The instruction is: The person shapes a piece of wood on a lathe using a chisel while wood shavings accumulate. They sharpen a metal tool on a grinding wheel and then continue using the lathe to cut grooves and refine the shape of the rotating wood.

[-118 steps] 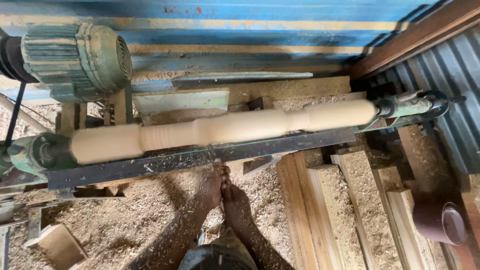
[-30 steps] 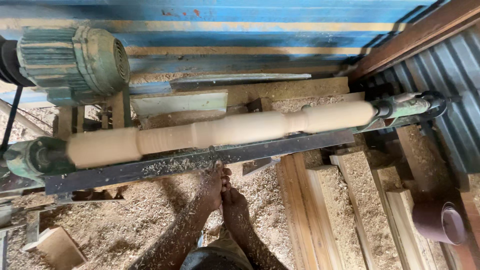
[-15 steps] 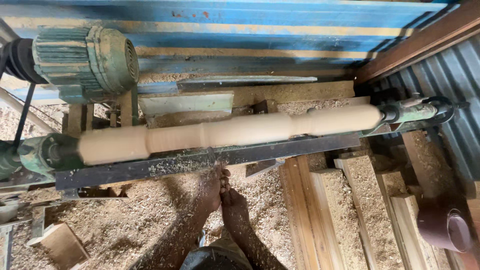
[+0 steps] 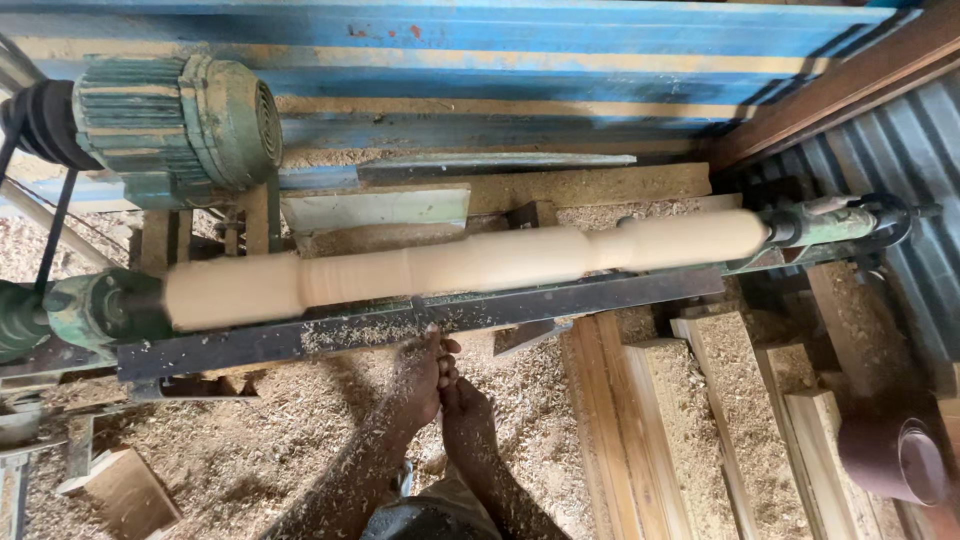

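sawdust (image 4: 260, 440) is spread on the floor below the lathe rail (image 4: 420, 320), above which a pale turned spindle (image 4: 470, 265) is mounted, blurred. just under the rail, the left hand (image 4: 420, 380) and right hand (image 4: 468, 415) are pressed together; whether anything is gripped cannot be told. timber blocks (image 4: 700, 420) are stacked right of the rail, a green motor (image 4: 175, 120) above it.

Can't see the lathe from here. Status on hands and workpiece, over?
Left hand and right hand together just below the tool rest, grip unclear. Wooden spindle mounted between centres, blurred. Shavings on the rail; nothing between hands and spindle.
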